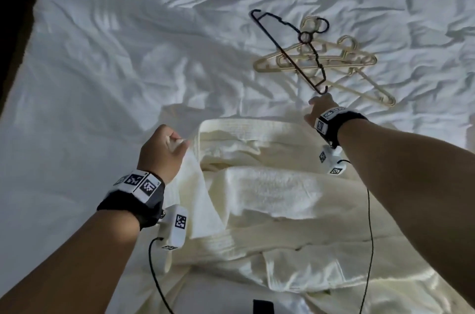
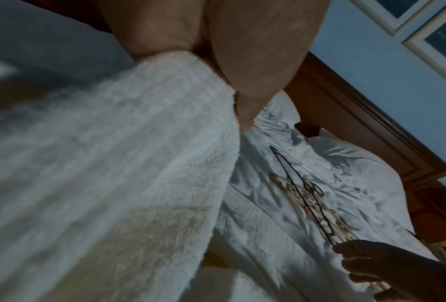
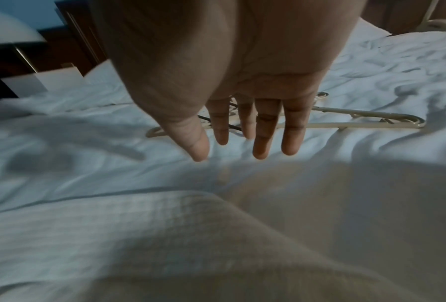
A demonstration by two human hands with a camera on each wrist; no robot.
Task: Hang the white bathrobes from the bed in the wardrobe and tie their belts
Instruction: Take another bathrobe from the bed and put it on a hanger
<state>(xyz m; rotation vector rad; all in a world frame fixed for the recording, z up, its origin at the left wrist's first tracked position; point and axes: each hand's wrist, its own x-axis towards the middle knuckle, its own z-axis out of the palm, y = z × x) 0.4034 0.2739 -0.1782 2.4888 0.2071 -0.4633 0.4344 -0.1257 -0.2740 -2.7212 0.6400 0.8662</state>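
Note:
A cream-white bathrobe (image 1: 270,193) lies crumpled on the near part of the bed. My left hand (image 1: 164,149) grips a fold of its terry cloth (image 2: 128,163) and lifts it off the bed. My right hand (image 1: 321,108) reaches out past the robe's far edge, fingers straight and spread (image 3: 242,139), holding nothing. Just beyond its fingertips lies the black hanger (image 1: 290,49), whose near end almost meets my hand. Several beige hangers (image 1: 334,61) lie under and beside it (image 3: 358,120).
The rumpled white duvet (image 1: 128,56) covers the bed. A wooden headboard (image 2: 371,132) stands at the far side. A lamp (image 3: 10,30) and a white box (image 3: 35,81) sit on a dark bedside table. Cables hang from both wrist cameras over the robe.

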